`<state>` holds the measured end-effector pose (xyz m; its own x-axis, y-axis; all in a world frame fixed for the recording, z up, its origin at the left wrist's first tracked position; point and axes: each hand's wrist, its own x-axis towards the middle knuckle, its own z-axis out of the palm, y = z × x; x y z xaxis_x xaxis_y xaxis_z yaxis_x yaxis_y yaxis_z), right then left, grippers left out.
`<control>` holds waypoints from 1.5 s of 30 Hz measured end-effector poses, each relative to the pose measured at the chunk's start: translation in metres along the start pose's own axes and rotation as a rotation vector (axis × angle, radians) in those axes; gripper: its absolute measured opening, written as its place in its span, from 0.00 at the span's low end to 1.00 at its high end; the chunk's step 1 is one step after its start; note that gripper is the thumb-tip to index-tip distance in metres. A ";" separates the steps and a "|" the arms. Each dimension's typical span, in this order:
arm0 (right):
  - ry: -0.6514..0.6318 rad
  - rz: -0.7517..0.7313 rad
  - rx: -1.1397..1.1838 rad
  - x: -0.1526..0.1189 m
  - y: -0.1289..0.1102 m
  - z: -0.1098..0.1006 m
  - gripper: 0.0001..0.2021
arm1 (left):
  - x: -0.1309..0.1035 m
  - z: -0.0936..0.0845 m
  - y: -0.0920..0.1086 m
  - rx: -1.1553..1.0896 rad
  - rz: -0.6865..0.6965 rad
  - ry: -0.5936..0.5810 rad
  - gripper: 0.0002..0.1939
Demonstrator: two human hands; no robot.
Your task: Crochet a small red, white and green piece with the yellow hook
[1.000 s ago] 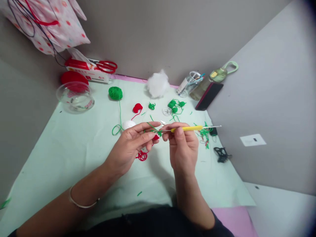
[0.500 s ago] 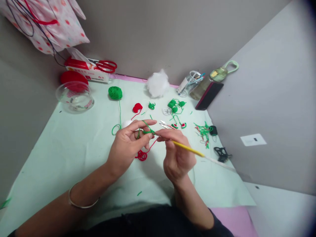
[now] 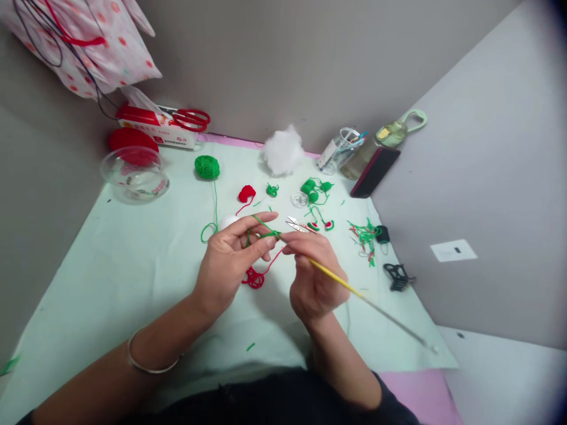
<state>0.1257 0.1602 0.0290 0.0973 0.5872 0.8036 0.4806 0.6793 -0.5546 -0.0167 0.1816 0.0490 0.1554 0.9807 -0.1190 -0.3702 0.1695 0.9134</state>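
Green yarn (image 3: 269, 234) is pinched between the thumb and fingers of my left hand (image 3: 225, 260), with a strand looped over the raised index finger. My right hand (image 3: 316, 274) is closed around a yellow-handled crochet hook (image 3: 336, 277), whose tip meets the green yarn beside my left thumb. The hook's long pale end points down to the right. A green yarn ball (image 3: 207, 167) lies behind my left hand, its strand trailing onto the cloth. Below my fingers is a loose red yarn coil (image 3: 254, 278). Small scissors (image 3: 297, 225) lie just behind my right hand.
On the pale green cloth (image 3: 133, 260) are white stuffing (image 3: 283, 151), a red crocheted piece (image 3: 246, 193), green pieces (image 3: 312, 190), yarn scraps (image 3: 365, 236) and a black clip (image 3: 397, 277). Clear tubs (image 3: 146, 183) stand left; a phone (image 3: 375, 172) and bottle (image 3: 392, 134) stand back right.
The hook's rear end has swung downward, and my right hand has tilted and shifted slightly left. My left hand still pinches the green yarn, its index finger slightly higher.
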 end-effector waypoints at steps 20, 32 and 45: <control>0.021 0.514 0.402 0.012 -0.001 -0.009 0.08 | 0.006 -0.005 0.012 -0.266 -0.248 -0.137 0.19; -0.032 0.551 0.418 0.010 0.002 -0.006 0.10 | 0.001 -0.002 0.013 -0.219 -0.268 -0.166 0.23; 0.052 0.600 0.542 0.014 0.005 -0.006 0.06 | 0.002 -0.004 0.009 -0.117 -0.163 -0.101 0.16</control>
<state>0.1342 0.1693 0.0387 0.2510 0.9072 0.3375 -0.1538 0.3816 -0.9114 -0.0230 0.1850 0.0554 0.3101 0.9258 -0.2163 -0.4359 0.3407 0.8330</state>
